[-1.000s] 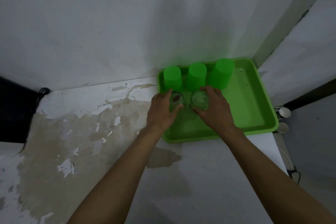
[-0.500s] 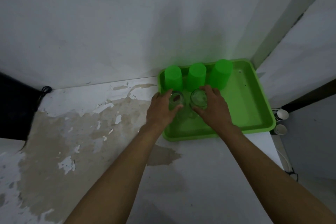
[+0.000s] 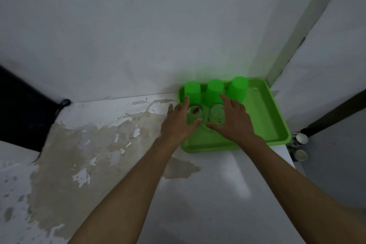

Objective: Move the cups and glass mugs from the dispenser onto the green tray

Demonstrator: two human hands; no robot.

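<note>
The green tray point(image 3: 263, 121) lies in the corner of a worn white counter. Three green plastic cups stand upside down along its far edge: a left cup point(image 3: 192, 91), a middle cup point(image 3: 214, 89) and a right cup point(image 3: 237, 89). Just in front of them two clear glass mugs stand on the tray floor, the left mug point(image 3: 195, 112) and the right mug point(image 3: 216, 114). My left hand point(image 3: 178, 125) has its fingers spread and straightened around the left mug. My right hand point(image 3: 233, 123) is splayed the same way beside the right mug. The dispenser is out of view.
White walls close in behind the tray and to its right. Two white paper cups point(image 3: 301, 138) sit below the counter's right edge. A dark object point(image 3: 19, 105) and a black cable point(image 3: 64, 103) are at the far left. The counter point(image 3: 99, 154) is stained and peeling.
Both hands were curled around the glass mugs on the tray; now their fingers have straightened and spread. The mugs stay where they were.
</note>
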